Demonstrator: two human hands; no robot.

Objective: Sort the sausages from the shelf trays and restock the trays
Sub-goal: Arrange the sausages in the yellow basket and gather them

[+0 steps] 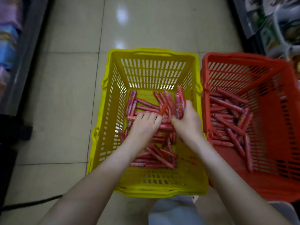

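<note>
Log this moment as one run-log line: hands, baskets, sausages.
left hand: lifting one sausage | right hand: holding sausage bundle | both over yellow basket | red basket: holds sausages

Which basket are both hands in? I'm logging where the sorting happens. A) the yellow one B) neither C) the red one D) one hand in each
A: the left hand and the right hand are both inside the yellow basket, among its sausages; the right hand grips a bundle of them, and the red basket beside it holds only sausages.
</note>
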